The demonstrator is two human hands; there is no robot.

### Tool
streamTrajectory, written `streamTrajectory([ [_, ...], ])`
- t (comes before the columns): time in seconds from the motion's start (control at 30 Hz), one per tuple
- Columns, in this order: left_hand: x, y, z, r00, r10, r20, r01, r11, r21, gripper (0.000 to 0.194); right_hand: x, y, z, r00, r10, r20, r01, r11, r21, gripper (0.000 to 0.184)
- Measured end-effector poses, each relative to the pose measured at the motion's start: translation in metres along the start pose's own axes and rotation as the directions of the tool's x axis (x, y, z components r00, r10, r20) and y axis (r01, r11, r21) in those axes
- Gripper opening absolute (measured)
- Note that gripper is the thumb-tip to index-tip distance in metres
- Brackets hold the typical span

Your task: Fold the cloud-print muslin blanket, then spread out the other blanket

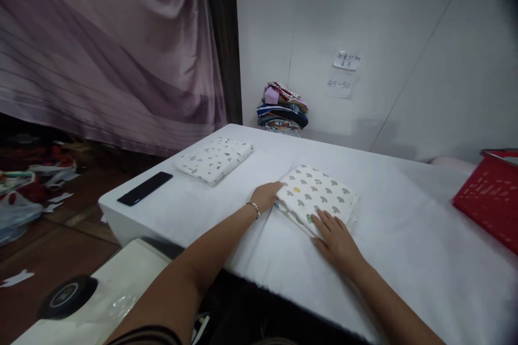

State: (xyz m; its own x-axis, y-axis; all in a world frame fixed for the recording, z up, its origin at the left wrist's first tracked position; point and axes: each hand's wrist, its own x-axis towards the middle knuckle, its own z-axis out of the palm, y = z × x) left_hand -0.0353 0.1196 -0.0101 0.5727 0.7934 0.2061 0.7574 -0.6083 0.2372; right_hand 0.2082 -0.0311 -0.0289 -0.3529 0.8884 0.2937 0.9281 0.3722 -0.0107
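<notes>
Pale wall panels point(364, 5) are standing behind a white-covered counter point(408, 221), with two handwritten notes point(347, 61) hanging on them and a pile of clothes point(282, 110) resting beyond the counter's far edge. One folded cloth point(309, 188), white with grey shapes, is lying flat on the counter between the person's two hands. Its left corner is touching the left hand point(266, 197), which is wearing a bracelet point(254, 208) at the wrist; whether those fingers are pinching the fabric cannot be told. Its near right part is lying under the right hand point(336, 238), which is spreading unclenched, fingers flat on top and thumb at the near edge. Farther left, a second printed cloth point(218, 160) is lying near a flat black object point(145, 188). Well to the right, a red basket point(488, 194) is sitting.
</notes>
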Motion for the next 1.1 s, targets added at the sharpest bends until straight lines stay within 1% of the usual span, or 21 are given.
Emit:
streamTrajectory([
  [0.07,0.0,-0.004,0.004,0.994,-0.105,0.011,0.105,0.994,-0.008,0.038,0.0,-0.002,0.003,0.999,-0.022,-0.033,0.021,1.0,-0.02,0.051],
  [0.1,-0.001,-0.005,0.007,0.99,-0.138,0.008,0.138,0.99,-0.01,0.037,-0.001,-0.002,0.004,0.998,-0.032,-0.047,0.031,0.999,-0.027,0.051],
  [0.2,-0.003,-0.007,0.01,0.987,-0.158,-0.007,0.158,0.987,-0.021,0.039,-0.002,-0.003,0.005,0.996,-0.053,-0.076,0.05,0.998,-0.032,0.051],
  [0.27,-0.002,-0.007,0.008,0.991,-0.132,-0.01,0.132,0.991,-0.022,0.041,-0.003,-0.003,0.005,0.995,-0.059,-0.082,0.056,0.998,-0.035,0.051],
  [0.4,0.002,-0.005,0.003,0.999,0.008,-0.044,-0.009,1.0,-0.019,0.053,-0.002,-0.003,0.005,0.993,-0.056,-0.1,0.053,0.998,-0.037,0.049],
  [0.47,0.003,-0.004,0.004,0.998,0.053,-0.043,-0.055,0.998,-0.041,0.058,-0.003,-0.003,0.005,0.992,-0.056,-0.113,0.053,0.998,-0.027,0.049],
  [0.63,0.001,-0.002,0.007,0.999,0.011,-0.037,-0.014,0.997,-0.075,0.057,-0.009,0.0,0.002,0.99,-0.035,-0.134,0.034,0.999,-0.01,0.045],
  [0.7,0.001,0.0,0.004,1.0,0.005,-0.027,-0.007,0.997,-0.07,0.057,-0.011,0.001,0.003,0.99,-0.034,-0.135,0.034,0.999,-0.008,0.045],
  [0.77,0.003,0.003,-0.004,1.0,0.01,0.014,-0.009,0.998,-0.058,0.058,-0.012,0.001,0.005,0.99,-0.034,-0.137,0.034,0.999,-0.005,0.044],
  [0.83,0.006,0.006,-0.012,0.998,0.04,0.05,-0.039,0.999,-0.02,0.061,-0.011,0.0,0.007,0.989,-0.03,-0.146,0.03,1.0,-0.001,0.044],
  [0.93,0.015,0.009,-0.019,0.989,0.135,0.066,-0.139,0.989,0.055,0.065,-0.009,-0.002,0.009,0.986,-0.015,-0.165,0.016,1.0,0.001,0.045],
  [1.03,0.021,0.006,-0.014,0.976,0.211,0.061,-0.215,0.974,0.069,0.061,-0.009,-0.003,0.009,0.985,-0.015,-0.173,0.015,1.0,0.002,0.046],
  [1.1,0.022,0.001,-0.005,0.978,0.202,0.048,-0.205,0.978,0.051,0.057,-0.009,-0.004,0.008,0.985,-0.018,-0.171,0.019,1.0,0.004,0.046],
])
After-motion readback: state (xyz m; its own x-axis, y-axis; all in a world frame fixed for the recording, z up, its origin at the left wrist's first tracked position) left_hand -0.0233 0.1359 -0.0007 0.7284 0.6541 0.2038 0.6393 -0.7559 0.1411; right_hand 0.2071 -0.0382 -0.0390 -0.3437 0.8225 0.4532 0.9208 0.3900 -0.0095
